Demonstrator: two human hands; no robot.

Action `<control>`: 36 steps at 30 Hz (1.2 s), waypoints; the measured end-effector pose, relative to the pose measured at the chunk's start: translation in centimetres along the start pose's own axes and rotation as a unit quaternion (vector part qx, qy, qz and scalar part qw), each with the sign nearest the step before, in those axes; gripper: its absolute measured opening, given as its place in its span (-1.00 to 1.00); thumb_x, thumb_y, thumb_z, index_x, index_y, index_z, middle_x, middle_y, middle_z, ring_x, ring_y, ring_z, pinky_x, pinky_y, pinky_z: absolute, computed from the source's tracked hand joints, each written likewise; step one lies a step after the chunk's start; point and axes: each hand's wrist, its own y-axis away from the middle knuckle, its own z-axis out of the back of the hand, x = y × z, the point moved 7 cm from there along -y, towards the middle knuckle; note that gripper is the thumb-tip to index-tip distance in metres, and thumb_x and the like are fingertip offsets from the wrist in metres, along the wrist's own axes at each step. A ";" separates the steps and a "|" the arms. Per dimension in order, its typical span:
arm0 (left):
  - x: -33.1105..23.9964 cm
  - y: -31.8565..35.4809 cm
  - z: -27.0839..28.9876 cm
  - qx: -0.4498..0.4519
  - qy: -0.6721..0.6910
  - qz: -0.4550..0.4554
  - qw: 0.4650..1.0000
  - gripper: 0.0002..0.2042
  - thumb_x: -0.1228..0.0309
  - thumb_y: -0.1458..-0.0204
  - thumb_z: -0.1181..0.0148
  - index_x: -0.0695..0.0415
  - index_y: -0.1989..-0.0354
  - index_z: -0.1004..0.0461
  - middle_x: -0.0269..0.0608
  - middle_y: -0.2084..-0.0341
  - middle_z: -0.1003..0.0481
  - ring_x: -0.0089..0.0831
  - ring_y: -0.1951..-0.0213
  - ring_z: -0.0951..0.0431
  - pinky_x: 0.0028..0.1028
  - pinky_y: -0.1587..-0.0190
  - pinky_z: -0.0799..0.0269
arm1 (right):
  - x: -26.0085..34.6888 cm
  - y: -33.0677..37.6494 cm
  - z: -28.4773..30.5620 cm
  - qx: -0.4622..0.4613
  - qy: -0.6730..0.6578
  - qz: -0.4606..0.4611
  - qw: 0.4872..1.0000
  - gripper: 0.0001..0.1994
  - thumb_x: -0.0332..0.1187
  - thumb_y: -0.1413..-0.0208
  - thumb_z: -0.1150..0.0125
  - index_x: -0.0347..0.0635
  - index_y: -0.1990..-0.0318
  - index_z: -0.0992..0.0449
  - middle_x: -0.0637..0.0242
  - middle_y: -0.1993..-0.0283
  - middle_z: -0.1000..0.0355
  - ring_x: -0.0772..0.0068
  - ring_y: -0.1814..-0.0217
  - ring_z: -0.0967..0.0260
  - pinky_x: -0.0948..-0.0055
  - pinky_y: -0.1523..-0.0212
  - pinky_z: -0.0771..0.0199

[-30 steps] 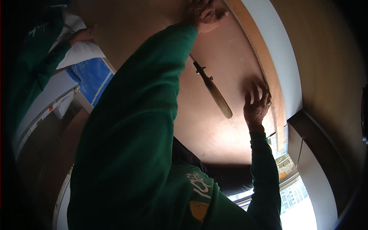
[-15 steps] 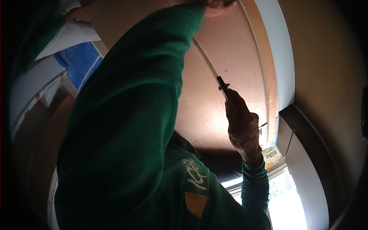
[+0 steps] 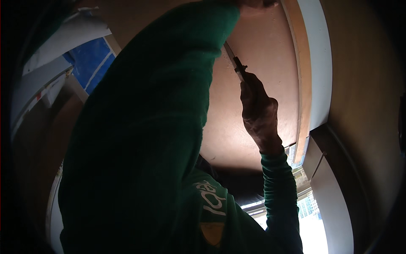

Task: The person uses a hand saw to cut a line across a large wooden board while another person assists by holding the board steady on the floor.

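My right hand (image 3: pixel 259 112) is closed around the near end of a long, thin, straight measuring tool with a narrow metal blade (image 3: pixel 229 50). A dark slider with a small side knob (image 3: pixel 239 65) sits on the blade just past my fingertips. The tool lies over a broad, smooth brown panel (image 3: pixel 270 55); whether it touches cannot be made out. My left arm in its green sleeve (image 3: pixel 144 110) stretches across the view and hides the blade's far end. My left hand (image 3: pixel 256 3) is cut off by the top edge over the panel, and its fingers hardly show.
A wooden edging (image 3: pixel 301 63) and a pale strip (image 3: pixel 317 55) border the panel on the right. Beyond stands a dark brown surface (image 3: pixel 359 63). A blue sheet (image 3: pixel 91 61) and white material (image 3: pixel 69 38) lie at upper left. Bright light enters at lower right.
My right hand and the measuring tool have shifted up and slightly left in the view. The left sleeve sits a little farther right and covers more of the blade.
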 end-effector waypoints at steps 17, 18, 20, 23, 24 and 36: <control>0.3 0.2 -0.8 0.026 -0.006 0.005 1.000 -0.04 -0.30 -0.37 0.11 0.36 -0.63 -0.09 0.25 -0.66 0.02 0.24 -0.69 0.21 0.20 -0.67 0.41 | 0.6 0.5 -0.6 0.022 0.084 0.031 0.996 -0.77 -0.42 -0.40 -0.29 -0.27 -0.13 -0.55 0.02 0.12 -0.59 0.16 0.54 -0.57 0.24 0.61 -0.54; -0.3 -0.3 -0.6 0.039 -0.005 0.002 0.999 -0.04 -0.30 -0.37 0.11 0.35 -0.64 -0.08 0.25 -0.67 0.03 0.24 -0.69 0.21 0.20 -0.67 0.42 | 0.1 -3.3 -2.4 0.007 0.082 0.045 0.996 -0.81 -0.39 -0.43 -0.28 -0.25 -0.08 -0.54 0.03 0.26 -0.56 0.13 0.60 -0.52 0.22 0.62 -0.51; -0.6 -0.5 -0.6 0.026 0.003 -0.004 1.000 -0.03 -0.30 -0.37 0.11 0.35 -0.64 -0.07 0.24 -0.67 0.04 0.24 -0.69 0.22 0.20 -0.67 0.42 | 1.0 -3.8 -1.9 -0.007 0.100 0.094 0.991 -0.81 -0.37 -0.46 -0.26 -0.24 -0.10 -0.52 0.07 0.38 -0.55 0.09 0.61 -0.52 0.22 0.61 -0.51; 1.4 -1.0 -0.9 -0.031 -0.007 -0.012 0.999 -0.03 -0.30 -0.37 0.10 0.35 -0.64 -0.06 0.25 -0.67 0.04 0.26 -0.69 0.20 0.20 -0.67 0.41 | 2.1 2.8 2.2 0.041 0.042 0.009 0.998 -0.74 -0.43 -0.42 -0.29 -0.25 -0.18 -0.53 0.04 0.06 -0.58 0.15 0.51 -0.61 0.30 0.57 -0.59; 2.0 -0.7 -0.3 -0.024 -0.027 -0.004 0.999 -0.03 -0.29 -0.37 0.10 0.36 -0.64 -0.05 0.26 -0.67 0.03 0.26 -0.69 0.20 0.20 -0.67 0.41 | 2.5 6.4 4.4 0.060 0.029 -0.042 0.997 -0.70 -0.46 -0.39 -0.30 -0.26 -0.22 -0.53 0.02 -0.10 -0.59 0.19 0.47 -0.65 0.33 0.56 -0.62; -0.2 0.2 -1.6 0.021 0.001 -0.007 1.000 -0.01 -0.32 -0.36 0.12 0.38 -0.64 -0.04 0.26 -0.66 0.03 0.27 -0.68 0.20 0.21 -0.67 0.43 | -1.2 4.2 0.5 0.027 0.016 -0.079 0.996 -0.72 -0.34 -0.47 -0.25 -0.25 -0.22 -0.51 0.06 0.31 -0.61 0.09 0.63 -0.50 0.23 0.62 -0.50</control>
